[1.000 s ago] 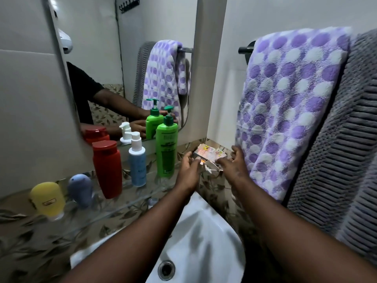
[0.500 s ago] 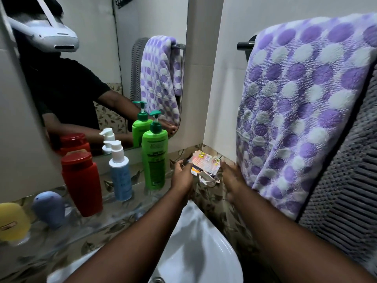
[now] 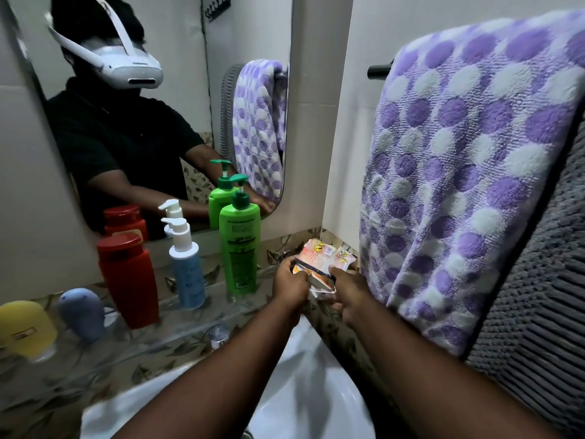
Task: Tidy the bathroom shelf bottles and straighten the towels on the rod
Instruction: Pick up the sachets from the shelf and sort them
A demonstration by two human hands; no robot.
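While five bottles stand in a loose row along the shelf [image 3: 177, 331], the step in hand looks like the shelf tidy, not the towels. At the shelf's left edge sits a yellow bottle [image 3: 27, 329], then a blue-grey bottle [image 3: 83, 313], a red bottle [image 3: 129, 280], a spray bottle [image 3: 186, 267] and a green bottle [image 3: 239, 248] toward the right. At the right corner, by the wall, both hands hold a bunch of sachets [image 3: 319, 263]. The left hand [image 3: 289, 282] pinches their left edge, and the right hand [image 3: 348, 289] grips their right side. I cannot tell whether the sachets' far edge touches the corner. Right of them, the spotted towel [image 3: 468, 172] hangs on the rod [image 3: 379, 71] with its lower edge slanting, a grey towel [image 3: 538, 296] just beside it. The next move, I judge, calls for squaring the sachets into one stack and setting them flat in the corner, clear of the green bottle, without crumpling the thin packets.
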